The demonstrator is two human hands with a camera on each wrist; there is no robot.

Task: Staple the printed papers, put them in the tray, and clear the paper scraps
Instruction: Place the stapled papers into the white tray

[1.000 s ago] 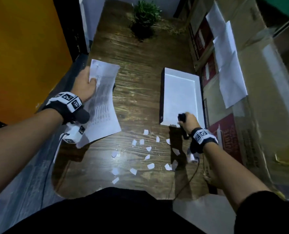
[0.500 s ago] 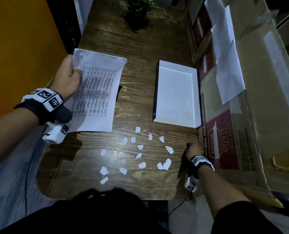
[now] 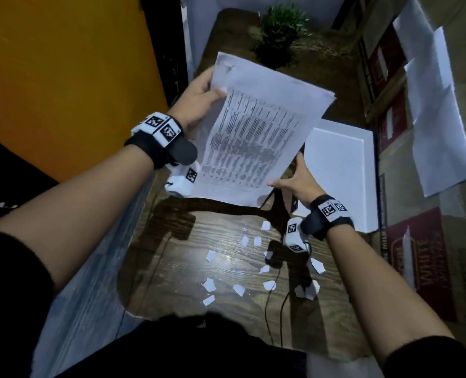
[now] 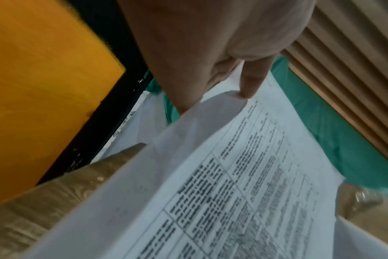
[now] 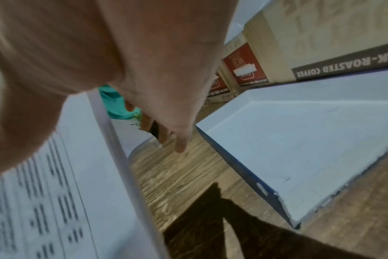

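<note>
The printed papers (image 3: 259, 132) (image 4: 233, 175) (image 5: 44, 201) are held tilted in the air above the wooden table (image 3: 182, 271). My left hand (image 3: 199, 102) (image 4: 210, 52) pinches their upper left corner. My right hand (image 3: 297, 181) (image 5: 144, 61) holds the lower right corner, thumb on top and fingers underneath. A small black object (image 5: 154, 128) shows among those fingers; I cannot tell what it is. The white tray (image 3: 343, 170) (image 5: 299, 140) lies on the table just right of the papers. Several white paper scraps (image 3: 244, 240) are scattered on the near part of the table.
A potted plant (image 3: 280, 31) stands at the far end of the table. Cardboard boxes (image 3: 430, 255) draped with white sheets (image 3: 438, 118) line the right side. An orange wall (image 3: 62, 77) is on the left. A thin cable (image 3: 267, 309) hangs from my right wrist over the table.
The left hand has lifted the papers off the table and toward the tray. The right hand came up from the table's right edge and took their lower corner.
</note>
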